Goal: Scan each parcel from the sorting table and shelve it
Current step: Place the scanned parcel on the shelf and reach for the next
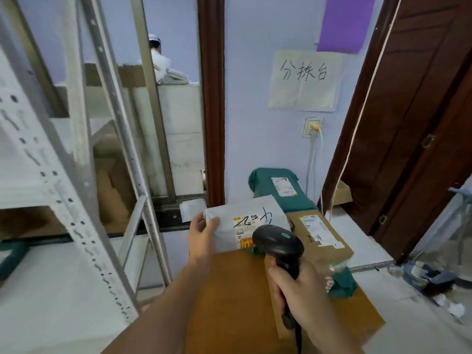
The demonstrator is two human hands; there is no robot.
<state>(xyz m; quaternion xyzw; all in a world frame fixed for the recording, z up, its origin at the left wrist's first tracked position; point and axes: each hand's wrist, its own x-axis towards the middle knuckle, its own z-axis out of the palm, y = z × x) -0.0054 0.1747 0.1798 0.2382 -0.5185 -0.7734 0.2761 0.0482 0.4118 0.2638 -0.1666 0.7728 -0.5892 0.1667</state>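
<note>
The white poly-mailer parcel [242, 223] is held above the far end of the brown sorting table [229, 290], tilted so that its shipping label [246, 232], overwritten with black marker strokes, faces me. My left hand [203, 232] grips the parcel's left edge, thumb curled over the front face and the other fingers behind it, out of sight. My right hand [297, 290] is wrapped around the handle of a black handheld barcode scanner [278, 245]; its head, with a green spot on top, points at the label and overlaps the parcel's lower right corner, so I cannot tell whether they touch. The scanner's cable [298, 338] drops from the base of the handle.

Just right of the parcel lies a brown cardboard box [321, 236] with a white label on top, resting on the table's right side. Behind both, against the pale wall, sits a dark green bagged parcel [278, 190] with its own label. A hand-lettered paper sign [305, 80] is fixed to the wall above, a purple sheet [343, 21] beside it, and a wall socket [312, 127] with a white plug below. A grey perforated metal shelving rack [76, 175] stands on the left; a dark wooden door [408, 111] stands on the right. Through the opening beyond the rack, a person in white [159, 62] is partly visible.
</note>
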